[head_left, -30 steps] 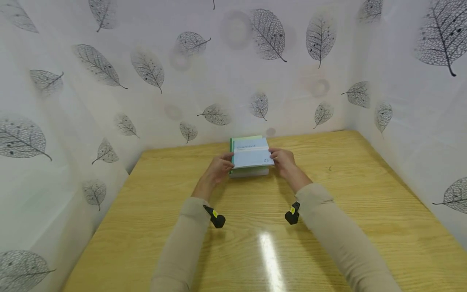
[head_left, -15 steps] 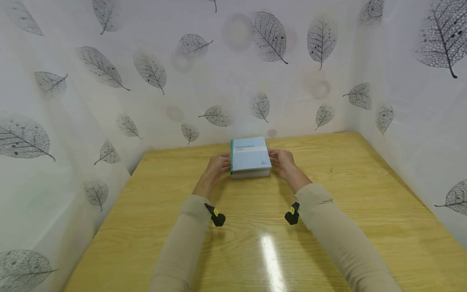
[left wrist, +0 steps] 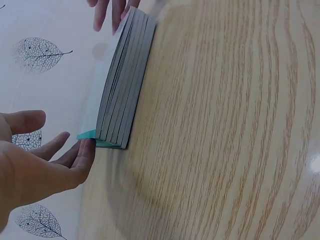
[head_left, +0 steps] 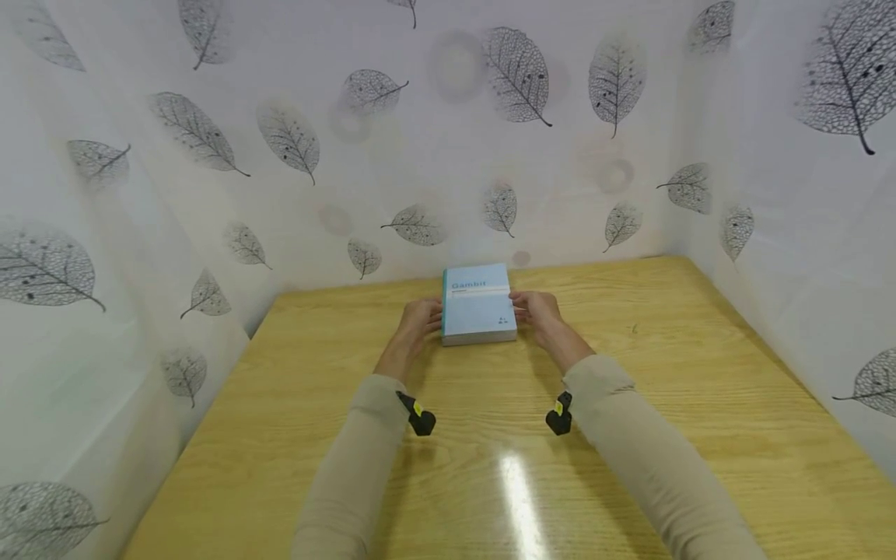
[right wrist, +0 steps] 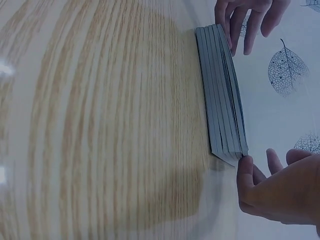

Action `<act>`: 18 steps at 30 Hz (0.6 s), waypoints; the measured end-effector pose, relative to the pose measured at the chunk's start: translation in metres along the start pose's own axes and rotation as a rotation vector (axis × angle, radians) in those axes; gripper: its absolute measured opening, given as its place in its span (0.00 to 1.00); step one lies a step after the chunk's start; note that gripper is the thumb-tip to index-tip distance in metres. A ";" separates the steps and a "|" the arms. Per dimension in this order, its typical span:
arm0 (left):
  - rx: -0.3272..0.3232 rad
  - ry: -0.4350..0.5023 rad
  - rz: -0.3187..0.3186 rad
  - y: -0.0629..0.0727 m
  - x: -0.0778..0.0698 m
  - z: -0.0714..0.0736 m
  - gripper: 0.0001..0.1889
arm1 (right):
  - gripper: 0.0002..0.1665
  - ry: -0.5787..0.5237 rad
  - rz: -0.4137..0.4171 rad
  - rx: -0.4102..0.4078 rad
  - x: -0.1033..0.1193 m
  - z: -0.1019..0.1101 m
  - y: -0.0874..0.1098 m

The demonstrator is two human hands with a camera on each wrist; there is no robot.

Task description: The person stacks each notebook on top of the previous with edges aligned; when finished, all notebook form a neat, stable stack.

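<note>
A neat pile of notebooks lies flat near the far side of the wooden table, its top cover pale blue with "Gambit" printed on it and a teal spine at the left. In the left wrist view the notebook stack shows several layers of page edges. My left hand is at the spine side, fingertips touching it, thumb raised off it. At the opposite side, my right hand touches the pile's edge with its fingertips; the right wrist view shows the right hand with loosely extended fingers near a lower corner.
A white sheet printed with grey leaves hangs behind the table and along both sides. The wooden tabletop stretches in front of the pile, with a bright light reflection on it.
The top notebook, earlier held tilted above the pile by both hands, has come down onto it. The pile's edges now look lined up, and my fingers have lowered to its sides.
</note>
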State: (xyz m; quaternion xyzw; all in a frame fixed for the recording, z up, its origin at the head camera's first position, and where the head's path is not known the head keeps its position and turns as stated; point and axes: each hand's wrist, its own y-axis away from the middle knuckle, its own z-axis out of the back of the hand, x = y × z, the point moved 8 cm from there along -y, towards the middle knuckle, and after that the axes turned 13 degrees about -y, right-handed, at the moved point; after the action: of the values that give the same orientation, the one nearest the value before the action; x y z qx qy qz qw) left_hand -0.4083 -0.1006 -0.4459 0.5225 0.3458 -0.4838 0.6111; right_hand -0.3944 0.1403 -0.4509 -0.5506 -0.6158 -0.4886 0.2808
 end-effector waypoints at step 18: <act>0.005 -0.175 -0.081 0.008 -0.004 0.025 0.28 | 0.29 0.014 0.033 0.160 0.017 0.025 0.003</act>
State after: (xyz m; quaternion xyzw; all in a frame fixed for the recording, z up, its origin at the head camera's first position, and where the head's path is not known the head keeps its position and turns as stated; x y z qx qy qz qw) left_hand -0.4040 -0.1242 -0.4341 0.4653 0.3110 -0.5526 0.6176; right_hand -0.3911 0.1695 -0.4441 -0.5329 -0.6417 -0.4372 0.3362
